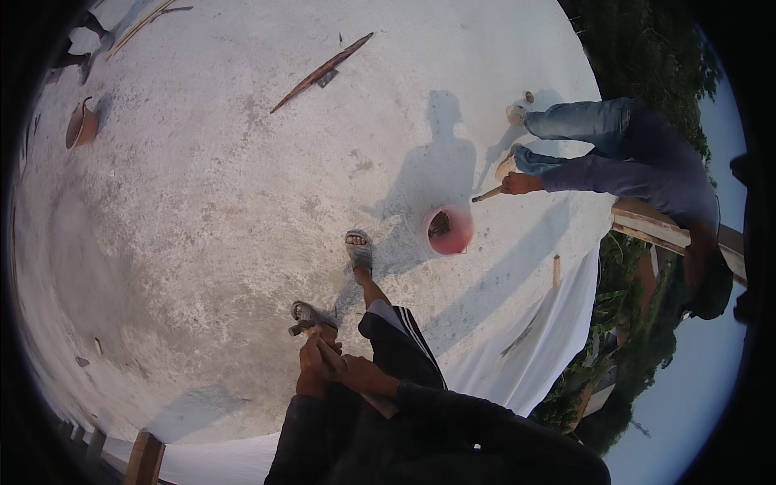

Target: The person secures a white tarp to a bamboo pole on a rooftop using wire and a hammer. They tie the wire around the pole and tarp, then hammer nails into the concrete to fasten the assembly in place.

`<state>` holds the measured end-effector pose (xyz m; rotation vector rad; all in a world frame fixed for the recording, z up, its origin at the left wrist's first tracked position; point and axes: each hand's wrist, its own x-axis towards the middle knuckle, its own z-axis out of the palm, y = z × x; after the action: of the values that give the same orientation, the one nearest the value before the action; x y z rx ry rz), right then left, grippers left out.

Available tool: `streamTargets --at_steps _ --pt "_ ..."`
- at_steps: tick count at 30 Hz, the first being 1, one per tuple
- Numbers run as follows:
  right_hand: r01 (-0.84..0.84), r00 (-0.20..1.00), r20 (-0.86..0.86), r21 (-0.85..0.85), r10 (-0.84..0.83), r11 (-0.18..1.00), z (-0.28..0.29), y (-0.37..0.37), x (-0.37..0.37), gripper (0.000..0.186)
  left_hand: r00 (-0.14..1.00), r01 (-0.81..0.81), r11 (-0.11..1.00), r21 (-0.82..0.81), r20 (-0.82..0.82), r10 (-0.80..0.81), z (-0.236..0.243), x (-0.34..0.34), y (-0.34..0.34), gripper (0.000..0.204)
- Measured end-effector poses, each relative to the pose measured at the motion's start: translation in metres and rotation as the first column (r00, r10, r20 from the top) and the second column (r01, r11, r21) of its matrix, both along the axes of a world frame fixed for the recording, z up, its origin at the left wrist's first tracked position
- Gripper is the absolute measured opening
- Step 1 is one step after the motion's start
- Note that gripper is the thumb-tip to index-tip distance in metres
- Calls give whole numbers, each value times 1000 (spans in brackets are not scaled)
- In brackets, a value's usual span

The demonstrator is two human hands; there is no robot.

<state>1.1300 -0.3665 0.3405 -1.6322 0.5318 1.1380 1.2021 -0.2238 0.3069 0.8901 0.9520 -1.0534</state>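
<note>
My left hand [314, 369] is closed around the wooden handle of a hammer [378, 402], just below its dark head. My right hand [360, 375] grips the same handle further down, beside the left. The hammer lies slantwise in front of my body, its head above my sandalled foot and the handle's end under my right forearm. Ahead and to the right of my feet stands a pink bucket [462, 229] with dark contents that I cannot make out.
At right, a bent-over co-worker [598, 166] holds a short-handled tool [487, 195]. A brown wooden strip [323, 71] lies ahead on the concrete surface [202, 202]. Another bucket [83, 125] stands far left. White sheeting [558, 323] covers the right edge, with trees beyond.
</note>
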Motion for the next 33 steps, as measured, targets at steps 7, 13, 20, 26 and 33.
streamTargets --at_steps 7,13,20,26,33 --pt "624 762 -134 -108 -634 774 -128 -145 -17 39 947 233 925 300 -285 -146 -78 28 -31 31" --pt "796 481 333 -553 -811 245 -400 -340 -73 27 899 417 754 508 -350 -262 -151 24 -26 32" --pt "612 736 395 -735 -550 290 -602 -422 -144 20 723 689 578 437 -472 -505 -220 11 -20 33" --pt "984 179 715 -149 -676 103 -679 -419 -140 28 643 758 451 471 -427 -636 -251 -1 -59 29" --pt "995 76 625 5 -777 102 -729 -422 -128 41 547 811 348 470 -396 -738 -285 0 -82 30"
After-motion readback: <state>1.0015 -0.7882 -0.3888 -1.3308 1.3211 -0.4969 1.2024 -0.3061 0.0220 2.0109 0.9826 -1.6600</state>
